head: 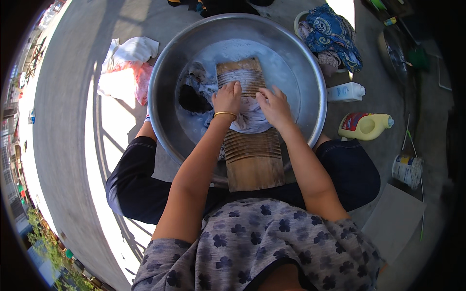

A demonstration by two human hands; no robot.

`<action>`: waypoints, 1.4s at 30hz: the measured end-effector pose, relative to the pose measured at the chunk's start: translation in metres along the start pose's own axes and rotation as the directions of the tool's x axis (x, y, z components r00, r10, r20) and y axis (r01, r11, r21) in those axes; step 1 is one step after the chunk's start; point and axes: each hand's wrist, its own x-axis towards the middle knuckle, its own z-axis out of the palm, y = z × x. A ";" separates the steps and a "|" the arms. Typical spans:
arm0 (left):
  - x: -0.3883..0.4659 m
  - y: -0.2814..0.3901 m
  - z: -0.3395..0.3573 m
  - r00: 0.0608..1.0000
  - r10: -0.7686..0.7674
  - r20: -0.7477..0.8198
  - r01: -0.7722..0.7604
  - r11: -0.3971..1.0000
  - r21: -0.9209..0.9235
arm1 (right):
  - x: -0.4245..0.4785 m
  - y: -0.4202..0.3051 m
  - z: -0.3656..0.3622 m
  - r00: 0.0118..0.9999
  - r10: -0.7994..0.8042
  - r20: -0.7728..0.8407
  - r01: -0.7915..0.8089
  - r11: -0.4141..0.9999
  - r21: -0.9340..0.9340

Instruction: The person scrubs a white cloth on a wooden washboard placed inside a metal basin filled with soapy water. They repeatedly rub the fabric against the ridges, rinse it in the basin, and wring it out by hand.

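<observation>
A wooden washboard leans in a large metal basin between my knees, its lower end towards my lap. A wet, pale lilac cloth lies bunched across its ridges. My left hand, with a gold bangle at the wrist, rests at the cloth's upper left edge, fingertips over the ridges. Its palm side is hidden, so any grip there cannot be made out. On the cloth's right side is my right hand, fingers apart and slightly bent. Soapy water and a dark cloth are in the basin's left half.
White and pink fabric lies on the floor at left. A tub heaped with blue patterned cloth stands at upper right. Right of the basin are a white bottle, a yellow detergent jug and a tipped plastic container.
</observation>
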 end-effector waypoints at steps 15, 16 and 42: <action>-0.074 -0.030 0.028 0.832 0.537 -0.136 -0.516 0.841 0.165 | -0.030 0.031 0.038 0.867 -0.498 0.025 0.498 0.863 -0.088; -0.039 -0.025 0.033 0.886 0.449 -0.117 -0.430 0.889 0.159 | 0.009 0.027 0.044 0.931 -0.362 0.045 0.364 0.929 -0.062; 0.020 -0.067 0.037 0.916 0.361 0.174 -0.398 0.872 0.284 | 0.032 0.057 0.059 0.931 0.302 0.207 -0.355 0.881 0.314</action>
